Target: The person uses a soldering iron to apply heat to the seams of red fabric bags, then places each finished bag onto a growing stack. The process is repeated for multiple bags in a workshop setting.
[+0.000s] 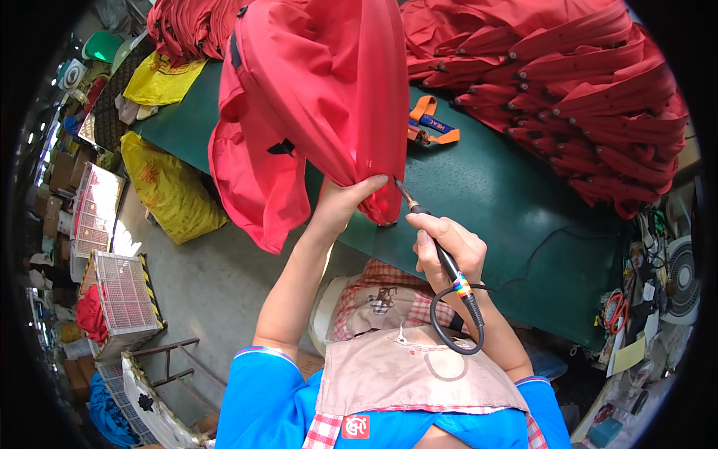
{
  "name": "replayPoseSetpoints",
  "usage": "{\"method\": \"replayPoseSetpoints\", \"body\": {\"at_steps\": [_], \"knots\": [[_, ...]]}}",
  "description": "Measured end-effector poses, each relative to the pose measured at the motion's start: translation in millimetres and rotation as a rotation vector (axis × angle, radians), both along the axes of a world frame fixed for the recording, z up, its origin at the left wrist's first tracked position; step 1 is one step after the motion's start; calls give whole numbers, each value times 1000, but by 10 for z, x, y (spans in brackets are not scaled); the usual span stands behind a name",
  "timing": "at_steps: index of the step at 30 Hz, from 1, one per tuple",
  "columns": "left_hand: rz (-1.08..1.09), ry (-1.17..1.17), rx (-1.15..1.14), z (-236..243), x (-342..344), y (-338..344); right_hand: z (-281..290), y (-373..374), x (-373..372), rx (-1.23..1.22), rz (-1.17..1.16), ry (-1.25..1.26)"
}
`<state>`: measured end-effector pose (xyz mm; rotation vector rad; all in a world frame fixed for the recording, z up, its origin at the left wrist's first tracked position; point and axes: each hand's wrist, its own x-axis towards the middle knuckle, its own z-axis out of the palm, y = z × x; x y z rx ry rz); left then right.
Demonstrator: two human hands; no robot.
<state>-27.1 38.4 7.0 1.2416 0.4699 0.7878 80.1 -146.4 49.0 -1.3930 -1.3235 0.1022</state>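
My left hand [343, 202] grips the lower edge of a large piece of red fabric [314, 82], thumb on top and the other fingers hidden behind the cloth. The fabric hangs in folds over the green table's near edge. In my right hand [458, 248] is a soldering iron [449, 263], black-handled with coloured bands near its cord. Its metal tip points up and left and meets or nearly meets the fabric's edge beside my left thumb; exact contact I cannot tell. The black cord loops below my right hand.
Heaped red fabric pieces with small round studs [553, 90] cover the table's far right. An orange and blue strap [430, 123] lies on the green tabletop [516, 217]. Yellow bags [172, 187] sit to the left, near a plastic crate [127, 292]. A fan [682, 277] stands far right.
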Motion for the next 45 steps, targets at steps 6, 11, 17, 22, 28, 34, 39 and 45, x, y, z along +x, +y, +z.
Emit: {"method": "replayPoseSetpoints", "body": {"at_steps": [6,11,17,22,28,34,39,45], "knots": [[29,-39,-10,-11,-61,-52,-17,-22,-4,65,-10,-60],[20,0,-39,47,-80,-130,-1,51,-24,78,-31,-99],[20,-27,-43,99,-40,-265,296,10,68,-303,99,228],[41,4,-50,66,-11,-291,352,-176,438,-44,164,646],[24,-136,-277,-184,-101,-615,-414,561,259,235,-274,223],[190,-298,-342,-223,-270,-465,-683,639,377,317,-387,672],[147,-229,-257,-89,-279,-338,-755,562,242,94,-408,258],[408,-289,19,-22,67,-289,-668,320,512,294,-466,230]]}}
